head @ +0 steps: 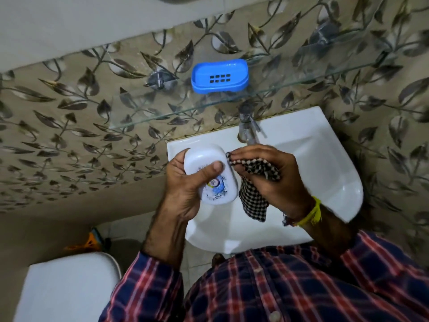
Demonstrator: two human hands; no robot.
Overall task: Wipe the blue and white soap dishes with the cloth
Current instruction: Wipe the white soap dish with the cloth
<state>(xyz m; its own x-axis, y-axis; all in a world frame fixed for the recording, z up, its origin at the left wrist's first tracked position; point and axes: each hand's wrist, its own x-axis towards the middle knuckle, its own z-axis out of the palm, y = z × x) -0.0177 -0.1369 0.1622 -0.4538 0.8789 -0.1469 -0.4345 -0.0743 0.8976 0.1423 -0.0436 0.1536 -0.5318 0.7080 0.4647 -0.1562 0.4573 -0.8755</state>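
The left hand clamps the white oval plastic soap dish, long axis running away, its right edge touching the checked black-and-white cloth bunched in the right hand.

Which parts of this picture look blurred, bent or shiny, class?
Head view: wide-angle bending curves the glass shelf; the tap and left hand look slightly motion-smeared; soft glare sits on the blue soap dish and sink rim; lighting dim, corners darker.
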